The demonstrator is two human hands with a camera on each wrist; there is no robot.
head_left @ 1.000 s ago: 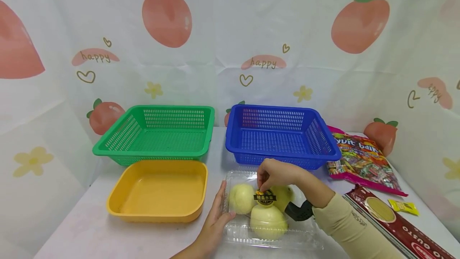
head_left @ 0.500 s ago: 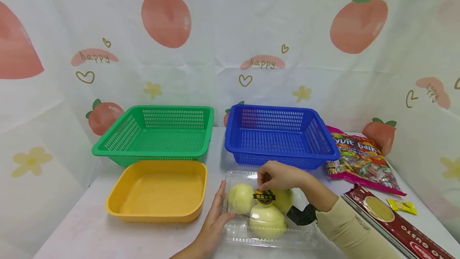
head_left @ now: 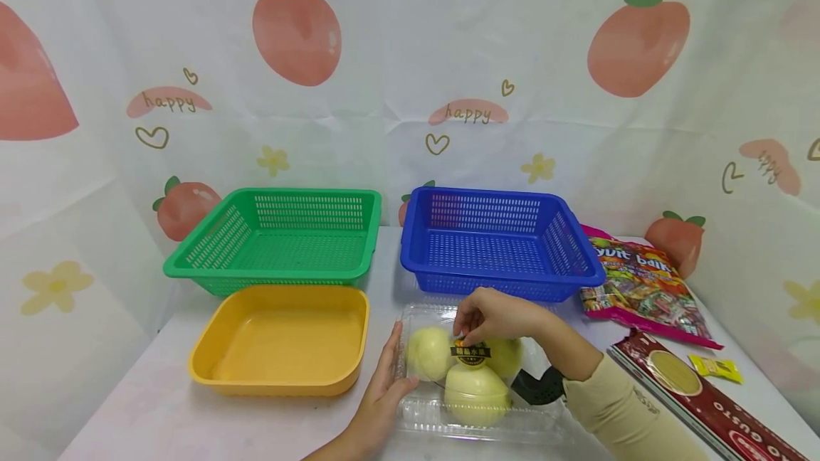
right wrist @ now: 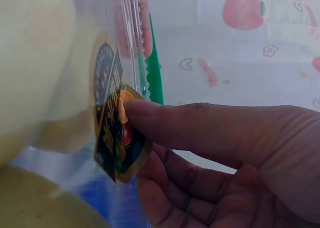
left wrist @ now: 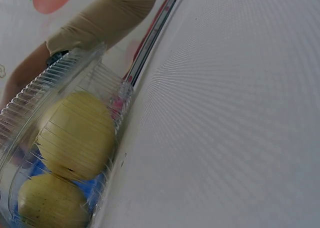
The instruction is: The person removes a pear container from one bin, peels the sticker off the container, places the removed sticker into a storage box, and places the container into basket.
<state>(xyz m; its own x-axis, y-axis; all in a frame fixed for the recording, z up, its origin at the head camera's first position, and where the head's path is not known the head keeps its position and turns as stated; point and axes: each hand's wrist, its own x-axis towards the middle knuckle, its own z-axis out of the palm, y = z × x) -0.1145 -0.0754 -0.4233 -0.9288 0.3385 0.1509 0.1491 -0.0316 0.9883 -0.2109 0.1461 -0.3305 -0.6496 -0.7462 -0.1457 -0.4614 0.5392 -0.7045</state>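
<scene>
A white table [head_left: 160, 411] fills the lower frame, under a fruit-print backdrop. At lower centre sits the clear clamshell box [head_left: 423, 415] of yellow fruit [head_left: 475, 393]. My left hand [head_left: 379, 397] lies flat and straight-fingered against its left side. My right hand [head_left: 493, 315] curls its fingers [right wrist: 165, 123] over the top, pinching the edge of the black and gold sticker [head_left: 470, 351]. Green basket [head_left: 282, 237], blue basket [head_left: 496, 240] and yellow tray [head_left: 282, 336] stand behind.

Clear clamshell box [head_left: 477, 418] of yellow pears [head_left: 477, 393], black sticker [head_left: 471, 351] on lid.
</scene>
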